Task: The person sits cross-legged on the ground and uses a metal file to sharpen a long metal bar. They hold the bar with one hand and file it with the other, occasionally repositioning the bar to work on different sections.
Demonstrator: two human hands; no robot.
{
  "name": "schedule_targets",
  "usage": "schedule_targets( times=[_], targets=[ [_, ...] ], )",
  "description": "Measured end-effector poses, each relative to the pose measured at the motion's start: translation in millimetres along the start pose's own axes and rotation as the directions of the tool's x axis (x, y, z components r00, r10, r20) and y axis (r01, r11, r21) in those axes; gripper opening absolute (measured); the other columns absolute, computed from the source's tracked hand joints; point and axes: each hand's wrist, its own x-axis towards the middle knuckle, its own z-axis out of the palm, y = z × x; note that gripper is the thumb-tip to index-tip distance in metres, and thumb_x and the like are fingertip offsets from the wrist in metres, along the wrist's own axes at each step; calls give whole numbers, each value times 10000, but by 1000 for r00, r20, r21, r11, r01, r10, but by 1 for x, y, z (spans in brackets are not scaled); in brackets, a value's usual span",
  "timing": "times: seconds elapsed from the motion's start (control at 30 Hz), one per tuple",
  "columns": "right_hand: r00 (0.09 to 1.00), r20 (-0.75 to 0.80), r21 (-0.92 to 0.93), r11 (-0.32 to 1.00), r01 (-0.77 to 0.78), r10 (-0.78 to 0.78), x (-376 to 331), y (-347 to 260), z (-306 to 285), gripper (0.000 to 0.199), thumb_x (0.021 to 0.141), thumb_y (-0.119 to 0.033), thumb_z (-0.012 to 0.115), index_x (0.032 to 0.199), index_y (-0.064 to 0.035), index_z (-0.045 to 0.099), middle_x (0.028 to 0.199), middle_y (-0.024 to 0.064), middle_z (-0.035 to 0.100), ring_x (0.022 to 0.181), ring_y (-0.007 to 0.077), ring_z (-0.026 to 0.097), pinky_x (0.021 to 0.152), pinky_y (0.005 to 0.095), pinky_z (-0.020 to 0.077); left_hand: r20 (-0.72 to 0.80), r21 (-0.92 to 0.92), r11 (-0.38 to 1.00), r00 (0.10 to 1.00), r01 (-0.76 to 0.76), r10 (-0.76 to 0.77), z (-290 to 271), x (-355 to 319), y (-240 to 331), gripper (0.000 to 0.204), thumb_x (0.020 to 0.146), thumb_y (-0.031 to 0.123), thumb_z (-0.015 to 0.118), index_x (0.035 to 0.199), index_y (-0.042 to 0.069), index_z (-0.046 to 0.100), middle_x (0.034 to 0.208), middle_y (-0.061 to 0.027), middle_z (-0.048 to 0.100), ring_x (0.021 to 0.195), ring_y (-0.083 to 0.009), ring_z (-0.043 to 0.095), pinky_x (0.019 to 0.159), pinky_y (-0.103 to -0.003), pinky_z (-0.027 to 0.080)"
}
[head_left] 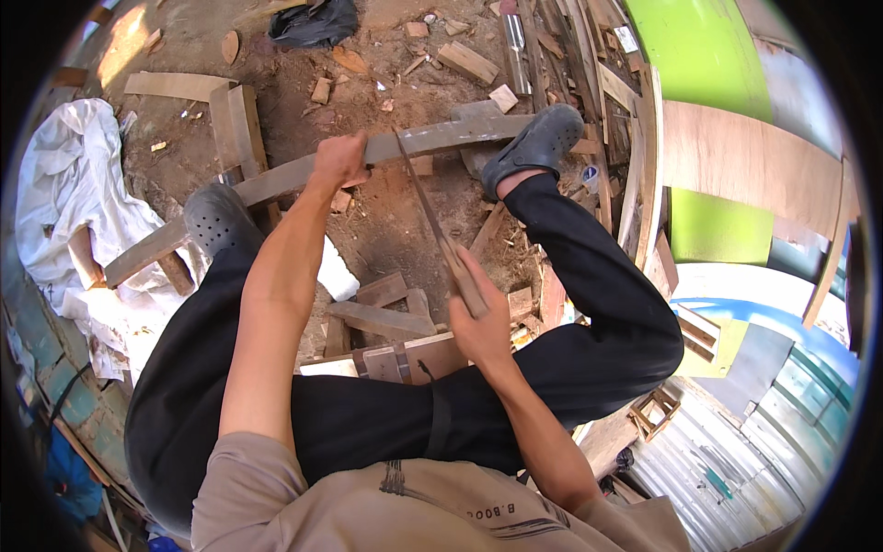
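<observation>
A long wooden plank lies crosswise in front of me, bowed by the lens. My left hand is closed around it left of its middle. In my right hand is the wooden handle of a handsaw. Its narrow blade runs away from me, and the tip meets the plank's edge just right of my left hand. From here I cannot tell how deep the teeth sit in the wood. My grey clogs rest at the plank, the left clog on the near side and the right clog on its right end.
Wood offcuts lie between my legs, and more are scattered on the dirt floor. White cloth is heaped at left. Long boards and green panels line the right. A black plastic bag lies at the far side.
</observation>
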Motion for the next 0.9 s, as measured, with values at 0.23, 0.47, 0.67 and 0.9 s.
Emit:
schedule_targets(
  times=[0.23, 0.47, 0.67, 0.9],
  targets=[
    [958, 68, 91, 955, -282, 277, 70, 1, 40, 586, 864, -7, 531, 1449, -40, 517, 1324, 202, 646, 1187, 208, 635, 969, 300, 476, 60, -7, 1000, 998, 21, -21, 0, 0, 1, 547, 637, 296, 835, 1052, 52, 575, 945, -183, 721, 908, -394, 702, 796, -491, 563],
    [985, 71, 104, 981, -164, 157, -1, -7, 3, 626, 847, 3, 529, 1469, -50, 497, 1374, 238, 603, 1303, 330, 578, 1057, 351, 443, 37, -9, 999, 999, 33, -33, -2, -3, -1, 553, 632, 295, 833, 1072, 57, 598, 928, -190, 725, 912, -384, 708, 797, -482, 571],
    [988, -13, 90, 984, -154, 156, 63, 28, 47, 633, 833, -2, 555, 1461, -74, 515, 1304, 223, 655, 1141, 272, 669, 927, 314, 500, 55, -16, 1000, 998, 24, -23, -4, 4, 1, 566, 639, 308, 835, 1092, 77, 586, 924, -182, 722, 909, -396, 702, 794, -498, 560],
    [982, 55, 109, 976, -188, 183, -18, -25, -5, 619, 843, 19, 538, 1460, -9, 496, 1396, 229, 593, 1338, 299, 549, 1090, 331, 408, 58, -8, 1000, 998, 12, -12, 3, 1, -6, 571, 653, 324, 829, 1096, 70, 571, 899, -190, 716, 904, -404, 699, 790, -493, 555]
  ],
)
